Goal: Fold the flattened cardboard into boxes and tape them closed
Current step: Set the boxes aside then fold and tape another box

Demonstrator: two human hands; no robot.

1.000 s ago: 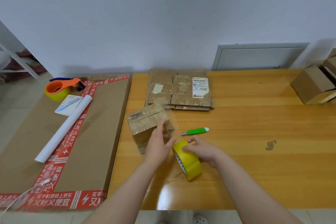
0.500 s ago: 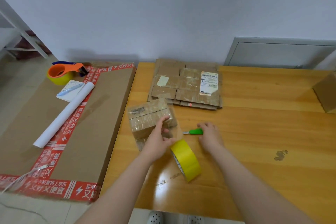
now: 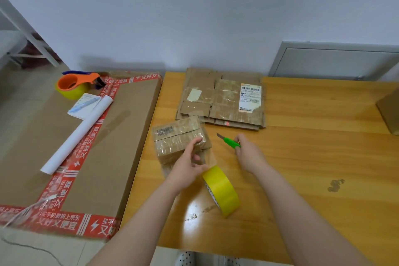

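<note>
Our left hand (image 3: pixel 186 168) holds the taped box (image 3: pixel 177 138); our right hand (image 3: pixel 248 154) now grips the green cutter (image 3: pixel 230 142), which earlier lay flat.

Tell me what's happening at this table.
A person is taping a small box shut. The left hand holds the box, with a strip of tape stretched from it to the yellow tape roll standing on the table. The right hand grips a green knife, blade out. A stack of flattened cardboard lies behind.
</note>
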